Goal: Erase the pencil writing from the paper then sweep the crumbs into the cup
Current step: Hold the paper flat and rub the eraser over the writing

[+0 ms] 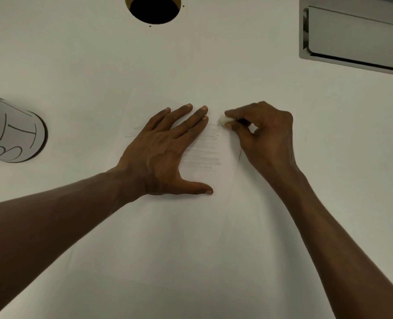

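My left hand [165, 148] lies flat, fingers spread, pinning the paper [179, 238]. My right hand [262, 132] pinches the eraser [223, 121] at the writing's [202, 157] top. Erasing's underway; next, firm strokes downward. Cup [11, 132] waits far left.

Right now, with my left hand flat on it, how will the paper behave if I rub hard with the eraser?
The paper looks thin and floppy, so it would probably slide or wrinkle unpinned. The left hand pressing flat beside the strokes likely steadies it. The eraser in the right hand works near the edge, where buckling seems likeliest.
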